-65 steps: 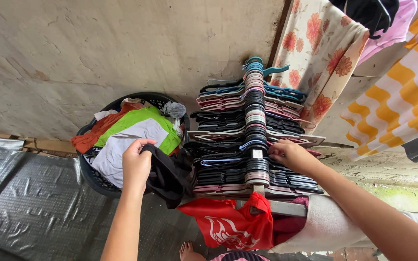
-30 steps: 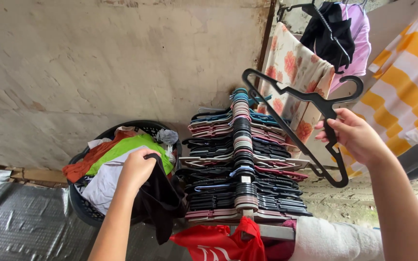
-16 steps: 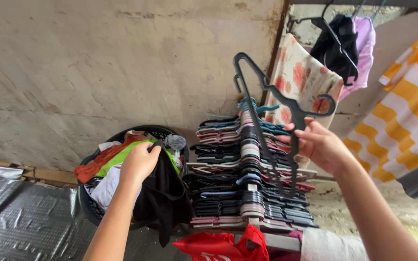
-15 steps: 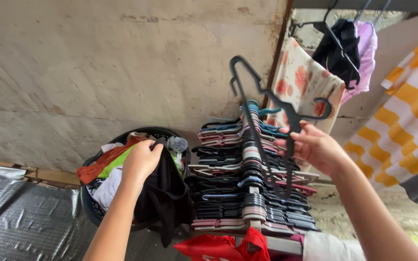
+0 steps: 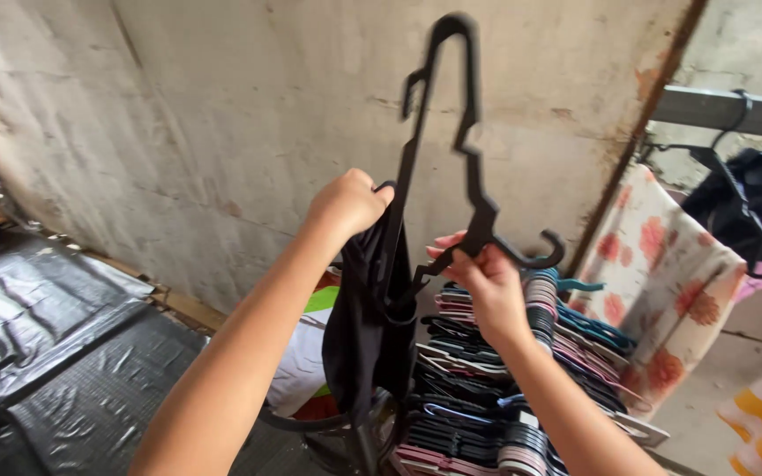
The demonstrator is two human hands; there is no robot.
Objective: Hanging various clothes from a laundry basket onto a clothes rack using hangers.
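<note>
Both hands have risen; left hand (image 5: 347,201) clamps limp black garment (image 5: 368,317); right hand (image 5: 485,284) pinches black hanger (image 5: 472,167).

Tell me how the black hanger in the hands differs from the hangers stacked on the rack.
The black hanger is held up by the right hand, tilted on end; the stacked hangers lie packed in rows. It stands alone; they are many. It is black; they mix black, pink and teal. All have hooks.
</note>
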